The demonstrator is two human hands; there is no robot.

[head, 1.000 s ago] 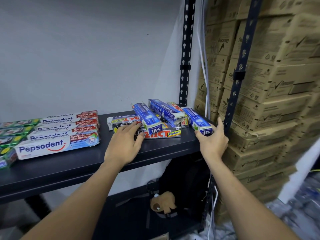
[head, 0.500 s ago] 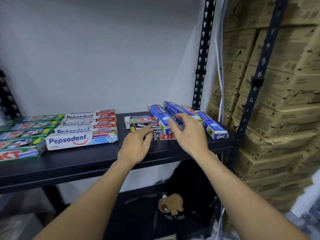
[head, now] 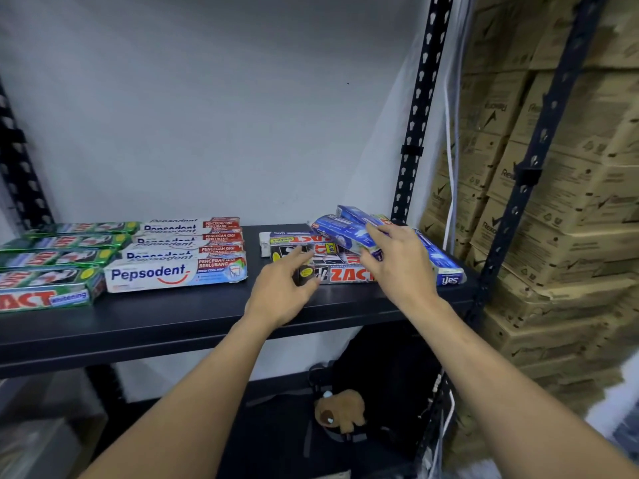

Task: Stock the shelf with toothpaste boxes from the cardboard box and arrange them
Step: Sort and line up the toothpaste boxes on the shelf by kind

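The right hand (head: 397, 267) is gripping a blue Safi box (head: 340, 233) towards the right end of the black shelf (head: 155, 323), with the thumb curled under the box's near end and the fingers lying over its top, so the box is tilting above the pile. The left hand (head: 280, 288) is reaching in just left of it, its fingers spread and fairly straight, their tips resting on the black Zact boxes (head: 345, 274) that are lying flat beneath the blue ones; it is holding nothing. A second blue Safi box (head: 441, 262) is lying at the right edge of the shelf, its end pointing near. Left of the pile, white Pepsodent boxes (head: 173, 271) are lying in a neat row running near to far, and green Zact boxes (head: 52, 271) are lying just beside them at the left. Brown cartons (head: 570, 202) are standing stacked right of the rack, and a brown plush toy (head: 342, 407) is lying on the lower shelf
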